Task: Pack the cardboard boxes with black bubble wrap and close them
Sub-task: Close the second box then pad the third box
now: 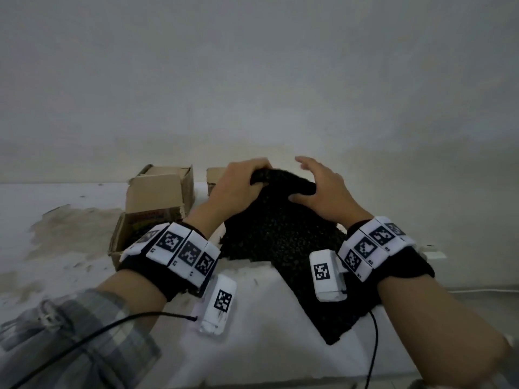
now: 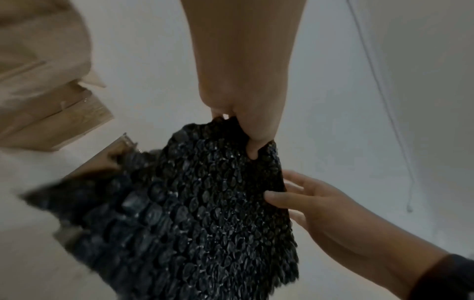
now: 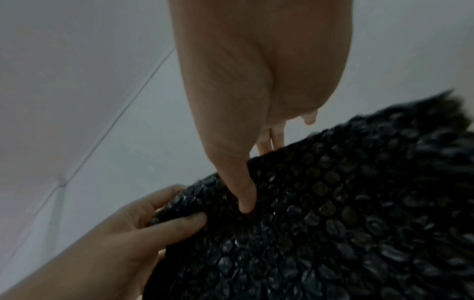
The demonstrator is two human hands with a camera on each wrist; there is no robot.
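I hold a sheet of black bubble wrap (image 1: 280,228) up by its top edge above the white table (image 1: 252,318); its lower part trails down onto the table toward me. My left hand (image 1: 238,183) grips the top left of the sheet, fingers curled over the edge (image 2: 246,113). My right hand (image 1: 320,192) pinches the top right, thumb on the near face and fingers behind (image 3: 243,142). An open cardboard box (image 1: 153,197) stands left of the sheet with dark wrap inside. A second box (image 1: 216,175) shows behind my left hand, mostly hidden.
The table meets a plain wall just behind the boxes. A brownish stain (image 1: 70,228) covers the table's left side. A small white object (image 1: 432,252) and a white cable (image 1: 477,290) lie at the right.
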